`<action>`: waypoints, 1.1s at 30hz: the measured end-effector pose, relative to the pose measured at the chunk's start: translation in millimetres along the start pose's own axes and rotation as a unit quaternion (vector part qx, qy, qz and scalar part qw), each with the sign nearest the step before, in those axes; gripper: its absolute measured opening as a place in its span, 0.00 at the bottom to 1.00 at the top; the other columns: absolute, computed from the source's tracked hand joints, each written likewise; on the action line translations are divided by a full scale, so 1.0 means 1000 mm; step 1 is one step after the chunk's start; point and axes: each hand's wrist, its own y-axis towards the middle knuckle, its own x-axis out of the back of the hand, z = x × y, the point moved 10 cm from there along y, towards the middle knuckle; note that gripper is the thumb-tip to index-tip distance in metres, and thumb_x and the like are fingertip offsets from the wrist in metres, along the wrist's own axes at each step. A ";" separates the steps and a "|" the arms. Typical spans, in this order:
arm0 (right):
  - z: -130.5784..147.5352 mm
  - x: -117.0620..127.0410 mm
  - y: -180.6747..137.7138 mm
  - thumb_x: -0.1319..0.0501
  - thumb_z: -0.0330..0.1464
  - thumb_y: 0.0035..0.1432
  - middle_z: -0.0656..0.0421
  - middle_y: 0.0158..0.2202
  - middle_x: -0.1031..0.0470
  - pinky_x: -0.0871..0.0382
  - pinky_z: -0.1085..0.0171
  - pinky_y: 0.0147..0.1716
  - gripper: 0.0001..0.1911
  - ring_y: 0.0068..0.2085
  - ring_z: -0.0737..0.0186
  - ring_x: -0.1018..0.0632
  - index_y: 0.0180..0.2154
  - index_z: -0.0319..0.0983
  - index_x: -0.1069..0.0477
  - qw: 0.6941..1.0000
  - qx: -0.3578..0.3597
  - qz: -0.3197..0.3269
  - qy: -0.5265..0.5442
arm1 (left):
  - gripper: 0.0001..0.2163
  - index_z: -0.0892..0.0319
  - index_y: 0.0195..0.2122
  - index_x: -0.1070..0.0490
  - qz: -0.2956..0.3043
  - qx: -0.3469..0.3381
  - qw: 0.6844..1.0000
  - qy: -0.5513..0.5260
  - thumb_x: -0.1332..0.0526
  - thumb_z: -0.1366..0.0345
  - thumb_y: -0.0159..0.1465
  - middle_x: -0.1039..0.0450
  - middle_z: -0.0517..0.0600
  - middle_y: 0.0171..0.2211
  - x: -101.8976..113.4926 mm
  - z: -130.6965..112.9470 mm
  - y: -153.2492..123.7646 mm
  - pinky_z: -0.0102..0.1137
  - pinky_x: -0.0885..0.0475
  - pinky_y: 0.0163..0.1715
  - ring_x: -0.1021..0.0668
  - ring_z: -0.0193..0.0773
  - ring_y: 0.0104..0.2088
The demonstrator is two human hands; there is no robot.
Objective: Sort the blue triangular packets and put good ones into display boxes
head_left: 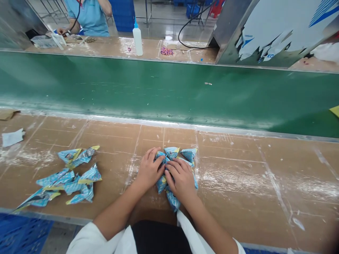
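Several small blue triangular packets (172, 152) with yellow edges lie bunched on the brown table in front of me. My left hand (151, 167) rests at the bunch's left side, fingers apart and touching packets. Over the middle of it lies my right hand (182, 178), its fingers spread across the packets and partly hiding them. One packet (173, 201) pokes out below the right hand, close to my body. A looser group of like packets (71, 181) lies to the left, away from both hands.
Beyond the table runs a green conveyor belt (159, 91). On the far ledge stand a white squeeze bottle (138, 40) and a small pink pile (166, 51). A person in a blue shirt (91, 17) sits across. A white scrap (12, 137) lies far left; a blue crate (23, 234) sits below.
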 end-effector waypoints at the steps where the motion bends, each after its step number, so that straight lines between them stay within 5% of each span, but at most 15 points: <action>1: 0.000 0.000 0.000 0.45 0.31 0.64 0.55 0.42 0.23 0.38 0.54 0.51 0.09 0.50 0.55 0.29 0.40 0.38 0.26 1.000 0.000 0.000 0.001 | 0.11 0.56 0.46 0.27 0.003 0.003 1.000 0.000 0.43 0.64 0.65 0.35 0.57 0.57 0.000 0.001 0.000 0.48 0.31 0.55 0.34 0.50 0.57; 17: -0.005 0.009 -0.001 0.48 0.21 0.59 0.50 0.51 0.29 0.33 0.51 0.50 0.16 0.52 0.55 0.30 0.46 0.38 0.31 0.998 0.030 0.005 0.058 | 0.10 0.55 0.43 0.26 0.015 0.003 1.000 0.002 0.45 0.71 0.65 0.30 0.54 0.45 0.001 -0.001 0.003 0.43 0.29 0.48 0.32 0.44 0.48; 21: -0.011 0.020 0.001 0.46 0.22 0.60 0.51 0.51 0.30 0.33 0.49 0.52 0.14 0.53 0.55 0.30 0.46 0.40 0.31 0.997 0.026 -0.006 0.078 | 0.10 0.55 0.42 0.26 0.015 0.002 1.000 0.001 0.45 0.71 0.65 0.30 0.54 0.45 0.001 -0.002 0.003 0.43 0.29 0.48 0.32 0.45 0.49; 25: -0.015 0.012 -0.002 0.43 0.28 0.60 0.50 0.54 0.32 0.40 0.43 0.56 0.13 0.56 0.50 0.32 0.46 0.41 0.30 0.998 0.021 0.049 0.014 | 0.09 0.56 0.43 0.26 0.016 0.007 1.000 -0.011 0.44 0.68 0.65 0.30 0.55 0.46 0.002 -0.002 0.003 0.44 0.29 0.49 0.32 0.45 0.49; 28: -0.018 0.005 -0.005 0.43 0.31 0.60 0.49 0.56 0.33 0.42 0.40 0.57 0.10 0.57 0.47 0.34 0.43 0.41 0.28 0.996 0.022 0.075 -0.042 | 0.09 0.56 0.43 0.26 0.022 0.011 1.000 -0.017 0.44 0.67 0.65 0.30 0.55 0.47 0.002 -0.001 0.004 0.45 0.30 0.50 0.32 0.46 0.50; 33: -0.018 0.010 -0.004 0.42 0.28 0.61 0.52 0.50 0.27 0.38 0.43 0.55 0.04 0.52 0.52 0.29 0.35 0.40 0.29 0.998 0.043 0.030 -0.017 | 0.09 0.56 0.43 0.26 0.028 0.015 0.999 -0.033 0.44 0.67 0.65 0.30 0.55 0.47 0.002 0.000 0.004 0.45 0.30 0.50 0.32 0.47 0.51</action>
